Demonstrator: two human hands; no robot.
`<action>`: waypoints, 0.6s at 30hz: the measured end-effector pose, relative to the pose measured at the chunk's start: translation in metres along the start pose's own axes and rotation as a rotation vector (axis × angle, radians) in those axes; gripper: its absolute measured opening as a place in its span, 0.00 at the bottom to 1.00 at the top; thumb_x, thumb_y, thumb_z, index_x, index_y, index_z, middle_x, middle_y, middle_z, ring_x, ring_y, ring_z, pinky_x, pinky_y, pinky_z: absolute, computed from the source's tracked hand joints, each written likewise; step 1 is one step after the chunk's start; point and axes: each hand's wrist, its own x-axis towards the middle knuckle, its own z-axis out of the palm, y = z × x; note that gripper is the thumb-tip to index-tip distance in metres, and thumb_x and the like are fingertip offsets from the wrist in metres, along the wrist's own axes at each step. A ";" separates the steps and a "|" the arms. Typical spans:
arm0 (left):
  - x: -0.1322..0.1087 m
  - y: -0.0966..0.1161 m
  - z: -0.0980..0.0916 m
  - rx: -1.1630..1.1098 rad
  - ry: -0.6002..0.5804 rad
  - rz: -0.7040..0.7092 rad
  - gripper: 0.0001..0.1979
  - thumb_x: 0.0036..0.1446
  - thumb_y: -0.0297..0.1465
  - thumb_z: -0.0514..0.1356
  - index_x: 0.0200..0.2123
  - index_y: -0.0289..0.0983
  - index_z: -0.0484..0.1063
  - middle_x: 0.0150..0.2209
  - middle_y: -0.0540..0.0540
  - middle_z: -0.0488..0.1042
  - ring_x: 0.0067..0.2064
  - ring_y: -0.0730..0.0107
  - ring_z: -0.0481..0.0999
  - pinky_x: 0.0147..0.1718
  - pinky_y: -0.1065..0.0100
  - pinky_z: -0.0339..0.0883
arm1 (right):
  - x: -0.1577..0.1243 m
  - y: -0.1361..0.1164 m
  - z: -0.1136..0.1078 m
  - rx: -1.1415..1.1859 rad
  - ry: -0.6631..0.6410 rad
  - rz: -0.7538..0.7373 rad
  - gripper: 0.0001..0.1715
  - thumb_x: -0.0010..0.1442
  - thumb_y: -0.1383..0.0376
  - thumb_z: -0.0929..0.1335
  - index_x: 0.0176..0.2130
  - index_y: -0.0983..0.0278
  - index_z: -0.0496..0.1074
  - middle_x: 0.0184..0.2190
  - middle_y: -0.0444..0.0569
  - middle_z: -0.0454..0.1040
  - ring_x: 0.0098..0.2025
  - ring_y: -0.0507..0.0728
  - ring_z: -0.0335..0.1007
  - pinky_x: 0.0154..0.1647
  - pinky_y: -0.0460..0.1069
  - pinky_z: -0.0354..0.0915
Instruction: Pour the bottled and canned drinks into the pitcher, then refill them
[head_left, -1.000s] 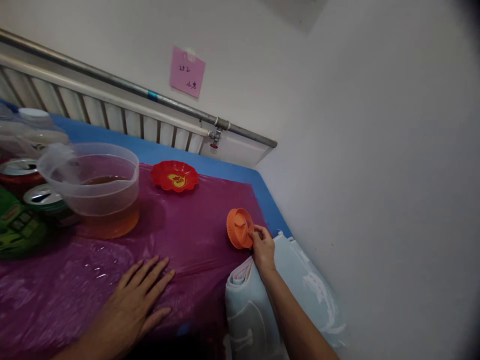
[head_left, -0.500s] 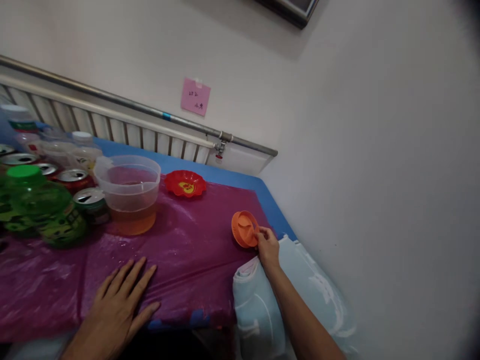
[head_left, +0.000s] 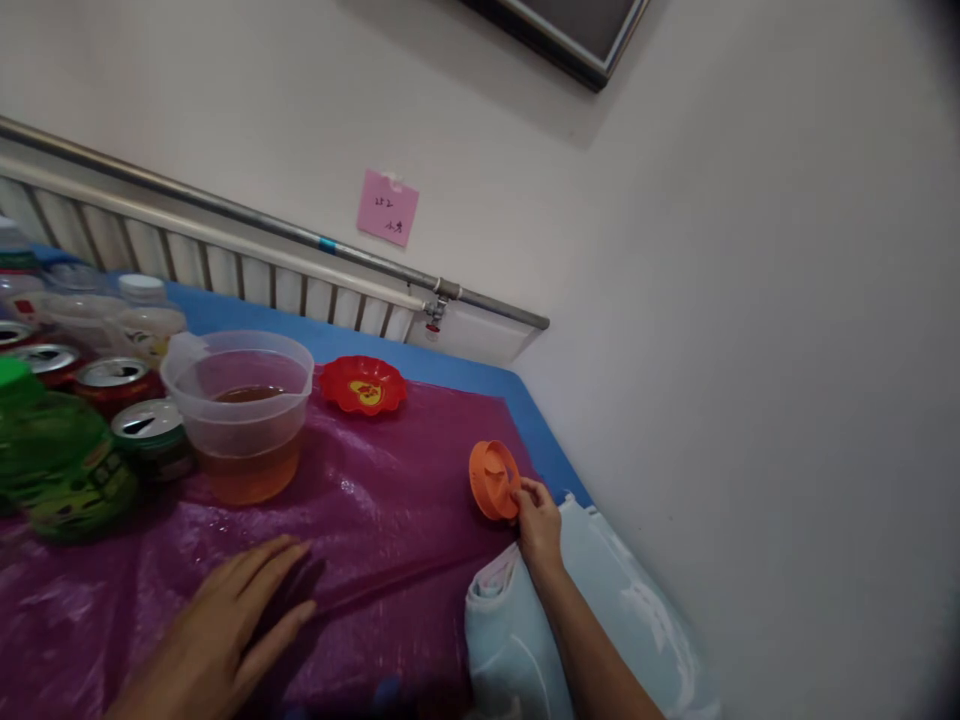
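Observation:
An orange plastic lid (head_left: 494,480), round with a raised grip across its face, is tilted up on its edge at the right of the table. My right hand (head_left: 538,520) pinches its right rim between thumb and fingers. Over the purple plastic sheet (head_left: 390,520), my left hand (head_left: 229,610) has its fingers stretched out and holds nothing; a shadow shows beneath it. Beyond that hand stands a clear plastic pitcher (head_left: 251,445) with amber liquid in its lower part. A red scalloped dish (head_left: 364,385) with a yellow print lies behind, to the pitcher's right.
Several opened drink cans (head_left: 154,435), a green bottle (head_left: 64,460) and a white-capped bottle (head_left: 146,315) crowd the left. A folded light-blue cloth (head_left: 517,630) lies under my right forearm. A radiator (head_left: 255,285) and pipe run along the wall behind the blue tabletop (head_left: 540,430).
My left hand has lifted from the sheet, its fingers drawn closer together. The right hand keeps hold of the lid, now more upright. The view has shifted slightly.

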 end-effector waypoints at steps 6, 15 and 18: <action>0.016 0.003 -0.011 -0.228 0.034 -0.122 0.20 0.61 0.47 0.56 0.56 0.57 0.65 0.50 0.61 0.78 0.47 0.73 0.80 0.44 0.71 0.76 | -0.019 -0.021 0.012 0.046 -0.009 -0.014 0.17 0.40 0.56 0.71 0.33 0.60 0.74 0.31 0.46 0.79 0.33 0.59 0.73 0.32 0.50 0.68; 0.069 0.031 -0.037 -1.283 -0.358 -0.890 0.37 0.50 0.55 0.62 0.59 0.44 0.65 0.53 0.44 0.76 0.52 0.61 0.77 0.50 0.65 0.76 | -0.115 -0.084 0.088 0.375 -0.573 0.300 0.11 0.46 0.61 0.74 0.32 0.62 0.76 0.26 0.43 0.76 0.28 0.53 0.70 0.31 0.46 0.67; 0.085 0.046 -0.045 -1.415 -0.314 -0.831 0.33 0.50 0.52 0.64 0.56 0.43 0.68 0.46 0.44 0.77 0.47 0.62 0.78 0.45 0.66 0.76 | -0.146 -0.085 0.102 0.592 -0.749 0.494 0.13 0.46 0.59 0.76 0.32 0.62 0.76 0.23 0.42 0.73 0.22 0.51 0.65 0.23 0.45 0.63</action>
